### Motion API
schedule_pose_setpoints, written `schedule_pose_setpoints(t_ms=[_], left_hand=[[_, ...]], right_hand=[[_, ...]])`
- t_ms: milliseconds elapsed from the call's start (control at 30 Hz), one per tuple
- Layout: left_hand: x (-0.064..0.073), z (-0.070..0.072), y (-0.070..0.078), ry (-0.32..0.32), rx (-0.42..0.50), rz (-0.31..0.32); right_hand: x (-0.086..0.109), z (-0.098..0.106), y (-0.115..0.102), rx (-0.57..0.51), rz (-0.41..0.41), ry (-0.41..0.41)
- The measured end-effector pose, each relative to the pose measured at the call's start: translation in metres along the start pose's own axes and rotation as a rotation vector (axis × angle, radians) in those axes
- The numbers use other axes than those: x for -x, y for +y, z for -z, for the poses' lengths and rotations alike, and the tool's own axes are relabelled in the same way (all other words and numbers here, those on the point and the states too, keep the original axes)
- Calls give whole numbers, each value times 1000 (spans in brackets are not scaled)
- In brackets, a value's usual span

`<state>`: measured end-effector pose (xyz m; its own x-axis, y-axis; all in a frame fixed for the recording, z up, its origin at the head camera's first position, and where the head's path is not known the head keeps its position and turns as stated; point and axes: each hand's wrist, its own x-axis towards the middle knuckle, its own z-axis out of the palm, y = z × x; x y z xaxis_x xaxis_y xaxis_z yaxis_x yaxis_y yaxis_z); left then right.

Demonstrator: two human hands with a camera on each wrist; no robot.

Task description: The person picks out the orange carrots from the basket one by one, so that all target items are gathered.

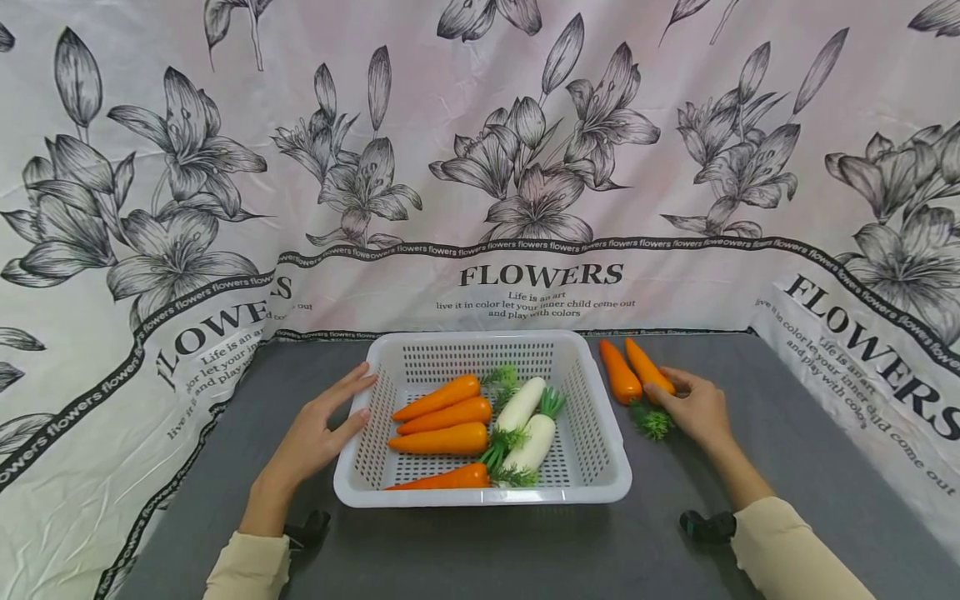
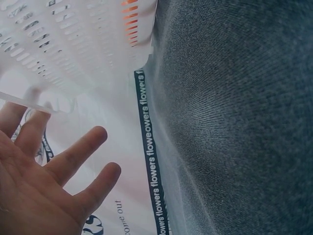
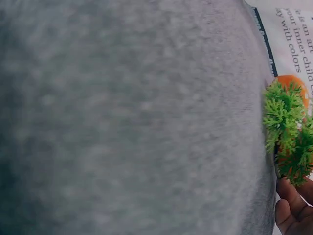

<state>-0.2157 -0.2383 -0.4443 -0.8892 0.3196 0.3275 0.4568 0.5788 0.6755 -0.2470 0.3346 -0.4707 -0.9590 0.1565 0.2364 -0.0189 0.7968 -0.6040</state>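
A white plastic basket (image 1: 480, 497) with slotted walls holds several orange carrots (image 1: 442, 438) and two white radishes (image 1: 531, 446) with green tops. My left hand (image 1: 318, 429) touches its left rim with fairly straight, spread fingers. In the left wrist view, fingertips of that hand (image 2: 39, 181) reach behind the translucent rim. To the right of the basket, my right hand (image 1: 697, 408) pinches the leafy end of a carrot (image 1: 645, 367). Another carrot (image 1: 619, 373) lies just left of it. Green leaves (image 3: 283, 112) hide much of the carrots in the right wrist view.
The basket stands on a dark grey tabletop (image 1: 465, 554). Behind and at both sides hangs a white cloth (image 1: 405, 292) printed with flowers and lettering. Black wrist straps or mounts (image 1: 707, 527) sit by both cuffs.
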Motion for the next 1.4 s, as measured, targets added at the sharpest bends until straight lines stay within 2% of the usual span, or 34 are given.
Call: schedule_pose_setpoints(t_ms=[267,833,1400], left_hand=[[0,0,0,-1,-3,-3],[0,0,-1,-1,-13,0],[0,1,1,-7,-16,10]], right_hand=[[3,0,1,-16,11,3],[4,3,2,24,22,7],[4,9,0,20,12,-40]])
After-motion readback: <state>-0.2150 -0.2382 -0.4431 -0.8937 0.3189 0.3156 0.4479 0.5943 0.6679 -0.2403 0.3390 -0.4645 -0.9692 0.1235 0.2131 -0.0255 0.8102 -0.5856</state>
